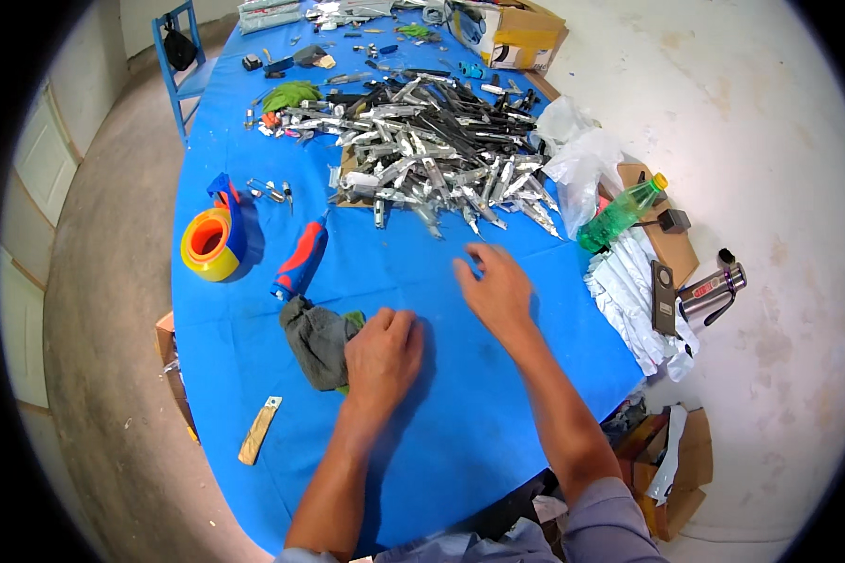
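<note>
My left hand (pixel 385 355) is closed, its fingers curled down over the blue table cover. Whatever it may hold is hidden. It overlaps the edge of a crumpled grey and green cloth (pixel 317 345). Ahead and to the right, my right hand (pixel 498 289) hovers with thumb and forefinger apart and nothing visible between them. Beyond it spreads a big heap of slim black and silver pieces (pixel 432 141), many in clear wrapping. Left of my hands lies a red and blue-handled screwdriver (pixel 300 258).
A yellow tape roll in a blue dispenser (pixel 208 246) stands at the left. Nearer lies a small tan strip (pixel 260 432). Along the right edge are a green bottle (pixel 622 214), white plastic bags (pixel 573 155) and a metal flask (pixel 714 289). A cardboard box (pixel 526 39) stands far off.
</note>
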Available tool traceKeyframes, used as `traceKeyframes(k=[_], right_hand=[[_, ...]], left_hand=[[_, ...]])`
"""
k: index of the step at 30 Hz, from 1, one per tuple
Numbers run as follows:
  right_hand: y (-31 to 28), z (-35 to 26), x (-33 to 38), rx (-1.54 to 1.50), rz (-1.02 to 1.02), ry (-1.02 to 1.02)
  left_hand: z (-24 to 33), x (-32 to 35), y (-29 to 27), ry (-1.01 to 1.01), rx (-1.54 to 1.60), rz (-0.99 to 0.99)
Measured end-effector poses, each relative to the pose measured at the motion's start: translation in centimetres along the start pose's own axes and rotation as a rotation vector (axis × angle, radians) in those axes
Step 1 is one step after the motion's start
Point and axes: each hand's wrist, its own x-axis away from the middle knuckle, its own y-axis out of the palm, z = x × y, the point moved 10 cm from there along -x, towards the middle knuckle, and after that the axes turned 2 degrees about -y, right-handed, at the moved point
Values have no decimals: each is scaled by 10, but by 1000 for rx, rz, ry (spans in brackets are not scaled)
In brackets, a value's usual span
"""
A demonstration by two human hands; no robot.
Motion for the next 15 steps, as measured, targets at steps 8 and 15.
traceKeyframes(k=[8,15], right_hand=[[59,1,-33,-30,-79,239],[58,24,-29,-148,16,276]], left_hand=[[-3,0,-1,-18,-17,-28],[4,-1,-1,-3,1,-24]])
